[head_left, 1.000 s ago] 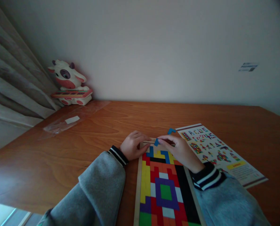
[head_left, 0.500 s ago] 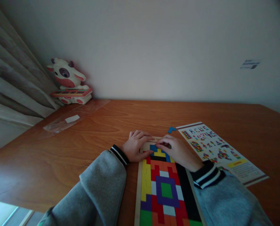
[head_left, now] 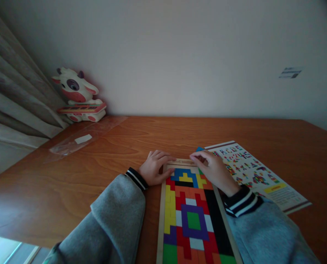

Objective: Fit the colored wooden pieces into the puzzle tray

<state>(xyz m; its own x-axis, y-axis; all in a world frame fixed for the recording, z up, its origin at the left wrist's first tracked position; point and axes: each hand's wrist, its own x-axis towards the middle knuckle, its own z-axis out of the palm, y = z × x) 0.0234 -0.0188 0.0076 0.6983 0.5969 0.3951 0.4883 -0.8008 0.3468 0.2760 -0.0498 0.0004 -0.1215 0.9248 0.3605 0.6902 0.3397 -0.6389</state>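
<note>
A wooden puzzle tray (head_left: 161, 220) filled with coloured block pieces lies on the table in front of me. My left hand (head_left: 156, 168) rests on its far left corner, fingers spread along the top edge and thumb over the inner side. At the far right corner, my right hand (head_left: 211, 167) hovers with thumb and forefinger pinched together; whether a piece is between them is hidden. Close to these fingers are a blue piece (head_left: 185, 171) and a yellow piece (head_left: 200, 181) in the tray. A loose blue piece (head_left: 199, 149) shows partly behind my right hand.
A printed pattern sheet (head_left: 273, 179) lies right of the tray, partly under my right forearm. A clear plastic bag (head_left: 67, 148) with a white label is at the left. A toy cow with a keyboard (head_left: 79, 97) stands by the curtain (head_left: 12, 95) and wall.
My right hand has moved from the blue pieces to the far right corner of the tray, uncovering the pieces there. My left hand has shifted slightly left.
</note>
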